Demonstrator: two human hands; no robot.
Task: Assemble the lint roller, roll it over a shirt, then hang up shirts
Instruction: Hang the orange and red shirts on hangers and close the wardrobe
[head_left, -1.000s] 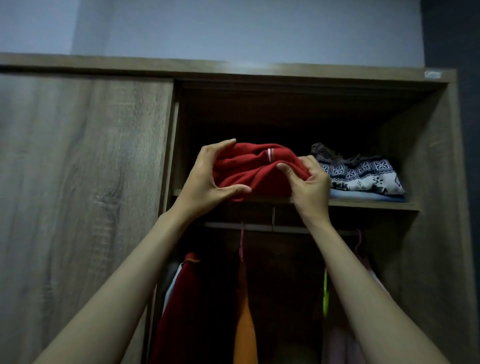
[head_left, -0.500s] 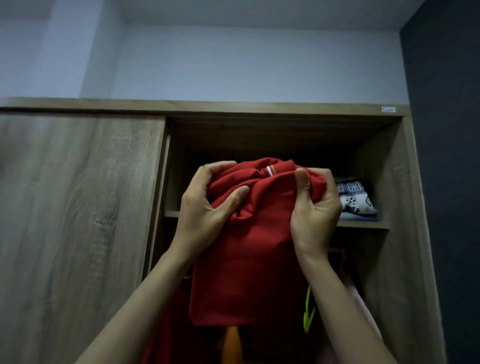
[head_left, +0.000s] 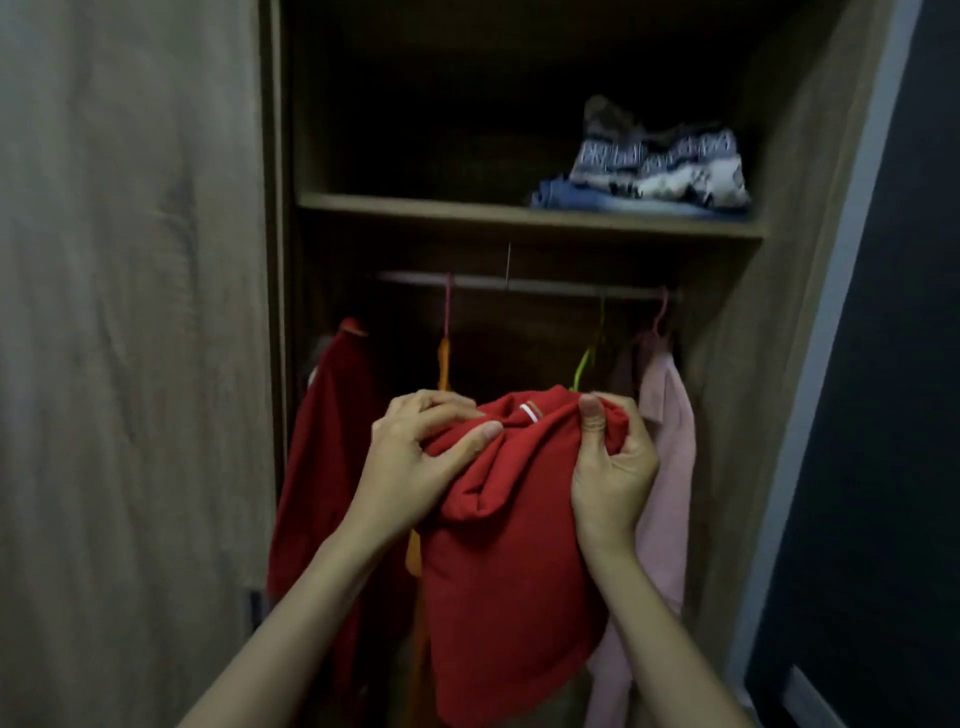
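A red shirt (head_left: 511, 561) with a white stripe at its collar hangs down in front of the open wardrobe, bunched at the top. My left hand (head_left: 415, 457) grips its left top edge and my right hand (head_left: 610, 467) grips its right top edge, thumb over the cloth. Behind it, on the rail (head_left: 519, 285), hang a dark red garment (head_left: 324, 447), an orange one (head_left: 442, 364) on a pink hanger, a bare green hanger (head_left: 584, 366) and a pink shirt (head_left: 667, 467). No lint roller is in view.
The wooden shelf (head_left: 415, 207) above the rail carries folded patterned clothes (head_left: 660, 161) at its right end. A closed wooden wardrobe door (head_left: 130, 338) fills the left. A dark wall (head_left: 883, 389) stands to the right.
Both hands pulled the red shirt off the shelf and lowered it in front of the hanging rail. It has unfolded and hangs down. The view has tilted downward.
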